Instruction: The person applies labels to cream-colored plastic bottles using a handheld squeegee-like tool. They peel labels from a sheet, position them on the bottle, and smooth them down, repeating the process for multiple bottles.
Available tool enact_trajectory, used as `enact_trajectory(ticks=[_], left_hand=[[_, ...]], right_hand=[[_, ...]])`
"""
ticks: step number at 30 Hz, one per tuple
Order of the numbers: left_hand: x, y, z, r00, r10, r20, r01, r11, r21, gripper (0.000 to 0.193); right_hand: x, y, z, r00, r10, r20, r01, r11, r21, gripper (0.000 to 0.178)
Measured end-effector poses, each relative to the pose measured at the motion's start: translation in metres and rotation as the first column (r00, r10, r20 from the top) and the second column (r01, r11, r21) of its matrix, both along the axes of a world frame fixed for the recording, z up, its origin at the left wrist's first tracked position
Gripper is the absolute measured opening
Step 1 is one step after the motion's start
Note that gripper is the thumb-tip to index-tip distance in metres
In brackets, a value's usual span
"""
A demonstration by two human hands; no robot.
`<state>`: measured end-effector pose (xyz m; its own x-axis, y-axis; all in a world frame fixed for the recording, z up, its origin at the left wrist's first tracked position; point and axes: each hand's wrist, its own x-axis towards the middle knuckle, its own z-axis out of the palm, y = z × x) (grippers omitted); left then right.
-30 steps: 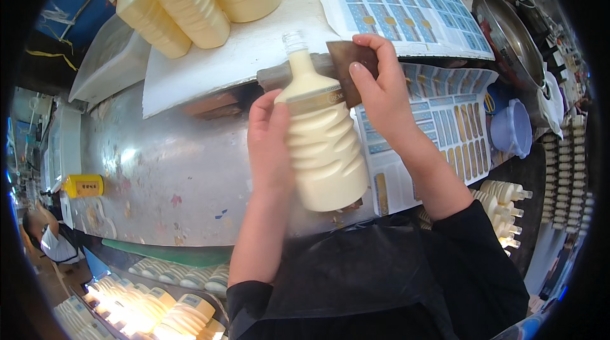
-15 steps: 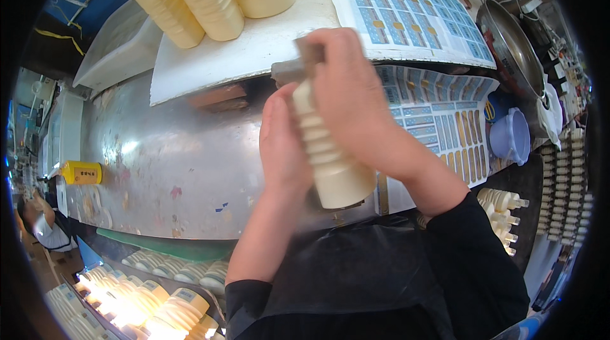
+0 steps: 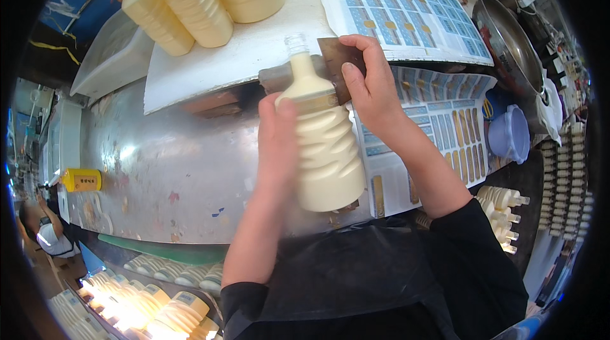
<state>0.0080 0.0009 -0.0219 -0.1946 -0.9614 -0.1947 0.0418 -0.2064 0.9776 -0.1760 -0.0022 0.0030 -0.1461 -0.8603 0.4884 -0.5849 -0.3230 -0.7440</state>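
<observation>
A cream ribbed bottle [image 3: 330, 168] with a clear threaded neck stands tilted in front of me, a gold-grey label band [image 3: 311, 105] round its shoulder. My left hand [image 3: 274, 149], smeared by motion, is closed against the bottle's left side, its far fingers hidden. In my right hand [image 3: 375, 89] a flat brown scraper [image 3: 337, 63] is pinched between thumb and fingers, its edge at the right end of the band. Behind the bottle's neck sits a grey block [image 3: 272, 79]. To the right lie sheets of blue and gold labels [image 3: 438, 130], some spots peeled bare.
More cream bottles [image 3: 194, 9] stand on the white board [image 3: 184, 79] at the back, beside another label sheet [image 3: 394, 9]. A yellow bottle [image 3: 84, 180] lies at the metal table's left. A purple bucket [image 3: 509, 135] and a large pan [image 3: 511, 41] are right. Lit bottles [image 3: 178, 311] fill the lower left.
The bottle has turned more upright, bringing its neck and label band into view. My right hand has moved right, off the bottle's neck, with the scraper. My left hand has slid slightly lower.
</observation>
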Motion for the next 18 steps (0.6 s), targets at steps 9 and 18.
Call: enact_trajectory(ticks=[9, 18], left_hand=[[0.004, 0.000, -0.008, 0.987, 0.017, -0.162, -0.005, 0.997, 0.075, 0.048], [0.008, -0.002, -0.021, 0.971, 0.034, -0.237, -0.006, 0.993, 0.116, 0.050]], right_hand=[[-0.013, 0.001, -0.006, 0.966, 0.035, 0.255, -0.032, 0.999, -0.017, 0.037], [-0.010, 0.004, -0.011, 0.997, -0.061, 0.052, 0.064, 0.996, -0.060, 0.036]])
